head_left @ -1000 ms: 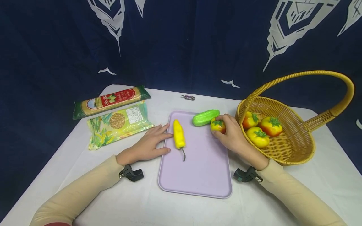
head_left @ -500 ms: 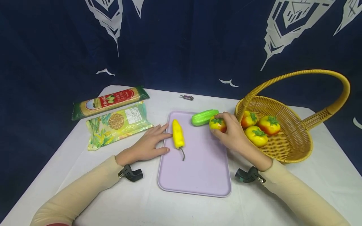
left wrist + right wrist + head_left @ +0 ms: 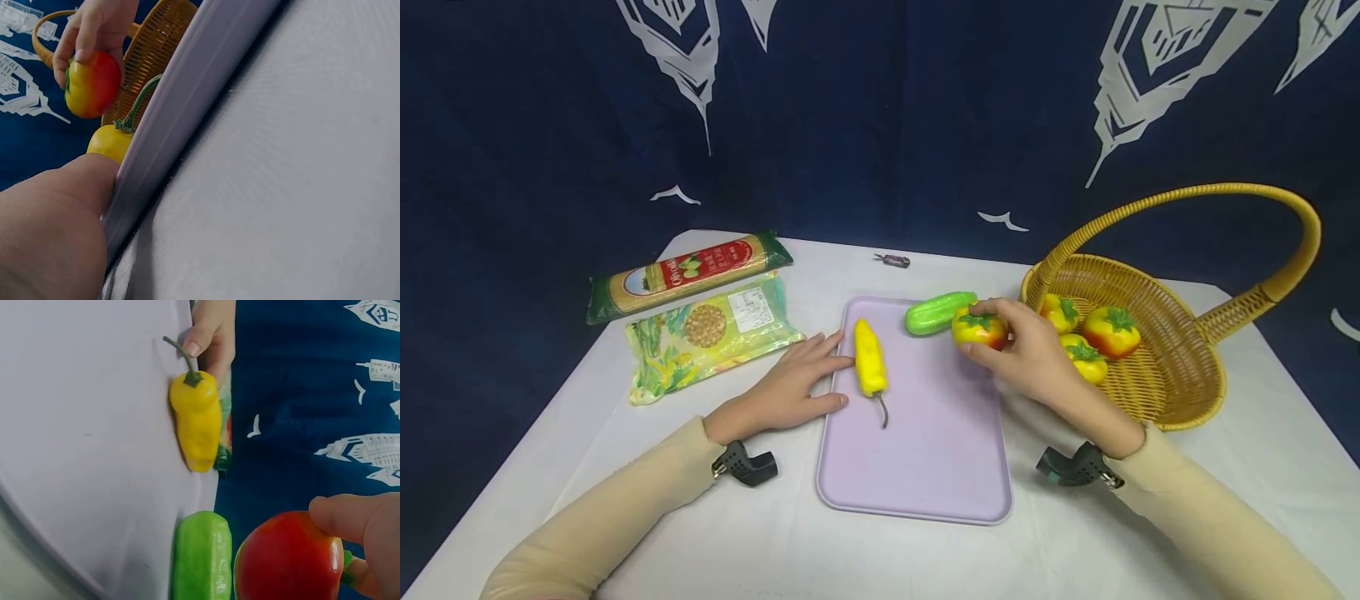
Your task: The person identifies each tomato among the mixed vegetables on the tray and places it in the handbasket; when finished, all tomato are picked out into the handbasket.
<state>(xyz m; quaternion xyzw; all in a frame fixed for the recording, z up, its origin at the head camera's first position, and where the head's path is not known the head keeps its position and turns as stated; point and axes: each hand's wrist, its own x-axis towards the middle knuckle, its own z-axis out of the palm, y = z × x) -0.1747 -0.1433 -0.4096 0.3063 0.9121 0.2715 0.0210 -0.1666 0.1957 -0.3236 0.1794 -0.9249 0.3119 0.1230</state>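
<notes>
My right hand pinches a yellow-and-red tomato with a green leafy top between thumb and fingers, raised a little over the tray's far right corner. In the left wrist view the tomato hangs clear of the tray surface. Beside it on the lilac tray lies a green cucumber, its right end near the tomato. My left hand rests at the tray's left rim with fingers extended, fingertips close to a yellow pepper with a curved green stem.
Right of the tray stands a wicker basket with a tall handle, holding several similar tomatoes. At left lie a spaghetti pack and a yellow-green food bag. A small dark purple item lies behind the tray.
My right hand has lifted the tomato slightly off the tray, shifting a little toward me. My left hand stays at the rim. The whole view drifts slightly.
</notes>
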